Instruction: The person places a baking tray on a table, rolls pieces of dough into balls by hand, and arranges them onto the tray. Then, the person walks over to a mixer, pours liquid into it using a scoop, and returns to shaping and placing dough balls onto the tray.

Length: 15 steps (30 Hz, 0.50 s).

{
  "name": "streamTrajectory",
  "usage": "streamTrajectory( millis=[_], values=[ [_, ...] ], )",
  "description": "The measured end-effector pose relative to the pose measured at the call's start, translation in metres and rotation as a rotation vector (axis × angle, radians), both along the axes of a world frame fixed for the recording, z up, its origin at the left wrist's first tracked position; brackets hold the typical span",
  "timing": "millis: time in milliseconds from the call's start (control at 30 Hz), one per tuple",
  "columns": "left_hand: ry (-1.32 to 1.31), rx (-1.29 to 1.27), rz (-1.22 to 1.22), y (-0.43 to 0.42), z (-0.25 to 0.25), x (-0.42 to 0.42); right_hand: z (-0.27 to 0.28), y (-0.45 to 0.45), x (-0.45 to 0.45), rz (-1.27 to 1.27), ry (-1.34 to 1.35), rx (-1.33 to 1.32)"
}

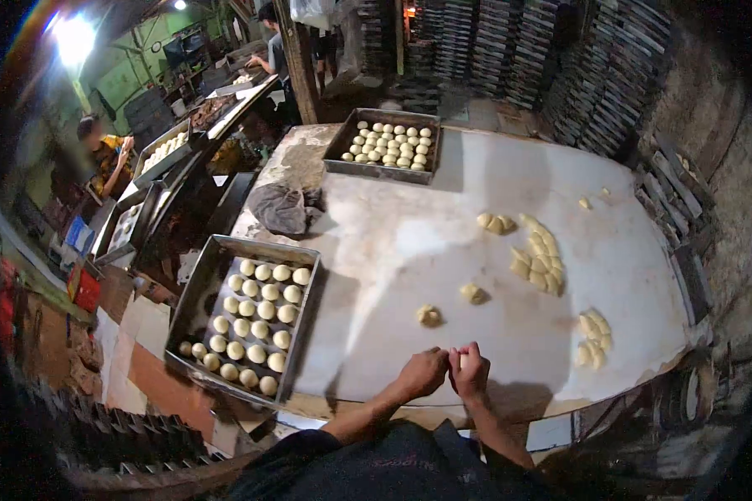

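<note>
Just beyond fingers (pixel 470 354), 1 dough lump (pixel 429 316)

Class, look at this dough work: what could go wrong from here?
The near rectangular metal tray of round cream dough balls seems to jut past the left edge of the pale tabletop, so a knock might tip it. Those in the far rectangular metal tray sit close together and might stick.

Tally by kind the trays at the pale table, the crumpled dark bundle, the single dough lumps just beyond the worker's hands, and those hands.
Dough-ball trays: 2
Dark bundle: 1
Single dough lumps: 2
Hands, left and right: 2
Total: 7
</note>
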<state>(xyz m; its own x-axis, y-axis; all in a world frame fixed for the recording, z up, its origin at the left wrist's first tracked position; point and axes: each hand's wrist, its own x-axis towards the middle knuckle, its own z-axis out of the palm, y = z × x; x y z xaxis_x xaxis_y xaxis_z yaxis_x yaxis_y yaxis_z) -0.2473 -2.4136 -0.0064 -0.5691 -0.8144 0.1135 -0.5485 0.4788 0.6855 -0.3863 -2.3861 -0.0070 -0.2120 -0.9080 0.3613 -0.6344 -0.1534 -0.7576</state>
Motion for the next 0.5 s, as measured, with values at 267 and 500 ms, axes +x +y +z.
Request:
streamTrajectory(
  millis=[267,500],
  values=[
    [-0.042,0.014,0.050,-0.036,0.011,-0.058,-0.064,0.008,-0.134,-0.191,-0.091,0.108],
    [-0.625,-0.110,0.203,-0.017,-0.044,0.014,-0.068,-0.004,-0.118,0.026,-0.020,0.149]
  ],
)
